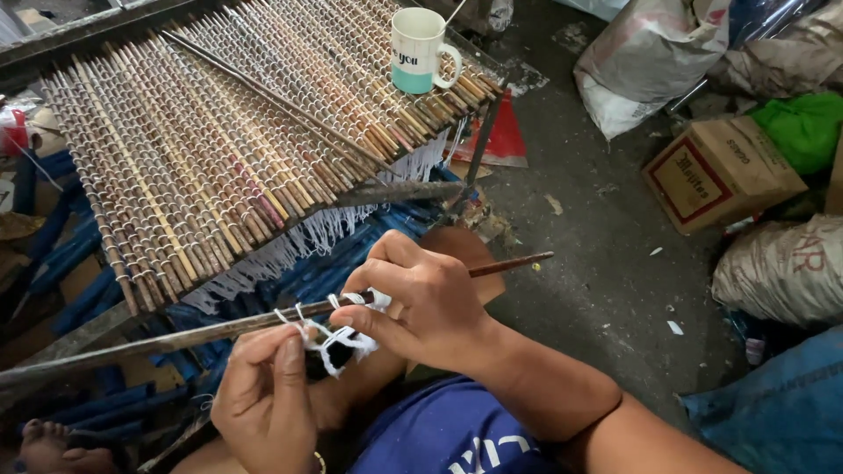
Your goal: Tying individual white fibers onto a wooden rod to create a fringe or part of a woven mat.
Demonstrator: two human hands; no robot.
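Two bare hands, lower centre of the frame, both engaged on one thin brown stick [505, 263] and a tangle of white thread [338, 341]. Right hand [421, 307]: grip closed around the stick near its middle, fingers curled over it, white thread looped across the knuckles; the stick's free end projects toward the right of the frame. Left hand [263, 395]: just below and left of the right hand, thumb and fingers pinched narrow on the white thread where it hangs under the stick. Woven mat of thin brown and tan sticks [202, 149]: fills the upper left of the frame, sticks laid side by side and bound with rows of white thread, a white fringe hanging from its lower edge. Loose long sticks [263, 92]: a few, lying diagonally across the mat. Mug, white with a teal base [420, 51]: standing upright on the mat at upper centre, handle to the right. Blue tubes [83, 254]: bundled beneath the mat at left and centre. Cardboard box [720, 171]: on the dark floor at right, tilted. Sacks [645, 61]: pale, stuffed, at upper right and right edge. Green cloth [803, 127]: above the box. Blue garment [439, 434]: bottom centre, on the person.
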